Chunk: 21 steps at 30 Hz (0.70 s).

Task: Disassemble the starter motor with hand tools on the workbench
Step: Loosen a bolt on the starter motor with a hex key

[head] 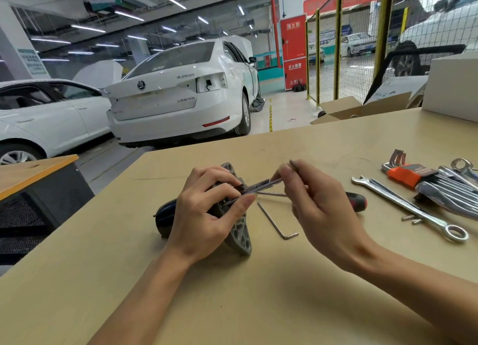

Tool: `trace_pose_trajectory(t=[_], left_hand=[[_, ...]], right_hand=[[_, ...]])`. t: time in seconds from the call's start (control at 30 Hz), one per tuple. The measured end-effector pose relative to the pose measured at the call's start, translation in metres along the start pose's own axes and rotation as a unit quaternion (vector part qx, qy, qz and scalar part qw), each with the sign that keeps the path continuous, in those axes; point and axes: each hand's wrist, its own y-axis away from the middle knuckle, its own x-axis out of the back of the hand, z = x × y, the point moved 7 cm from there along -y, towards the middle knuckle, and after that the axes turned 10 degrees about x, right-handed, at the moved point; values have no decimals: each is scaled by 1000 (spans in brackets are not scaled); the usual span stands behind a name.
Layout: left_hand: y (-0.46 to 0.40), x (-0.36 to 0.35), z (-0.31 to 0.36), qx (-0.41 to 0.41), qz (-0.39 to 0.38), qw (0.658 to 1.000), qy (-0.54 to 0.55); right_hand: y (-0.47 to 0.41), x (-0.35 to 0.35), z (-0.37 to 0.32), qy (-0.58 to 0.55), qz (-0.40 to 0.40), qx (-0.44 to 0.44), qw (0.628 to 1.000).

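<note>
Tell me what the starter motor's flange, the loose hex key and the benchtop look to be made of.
Flange: likely cast aluminium, judging by its dull grey matte surface and ribbed webbing.
Loose hex key: steel by the look of it, a thin L-shaped rod with a dull metallic sheen.
Benchtop: seemingly wood or laminate board, smooth tan, matte, with faint scuffs; the core isn't visible.

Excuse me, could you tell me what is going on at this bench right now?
A person is taking apart a starter motor on the workbench. The left hand holds the motor steady, while the right hand pinches a long thin bolt that sticks out of the motor's end. A hex key lies loose just beside the motor, a screwdriver behind the right hand, and wrenches and a hex key set lie to the right.
</note>
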Motion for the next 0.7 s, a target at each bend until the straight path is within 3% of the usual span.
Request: trace_pose_trajectory(t=[0.37, 0.7], left_hand=[[0, 0, 1, 5, 1, 1000, -3], [0, 0, -1, 9, 3, 1000, -6]], right_hand=[[0, 2, -19, -44, -16, 40, 998], [0, 12, 14, -41, 44, -154, 986]])
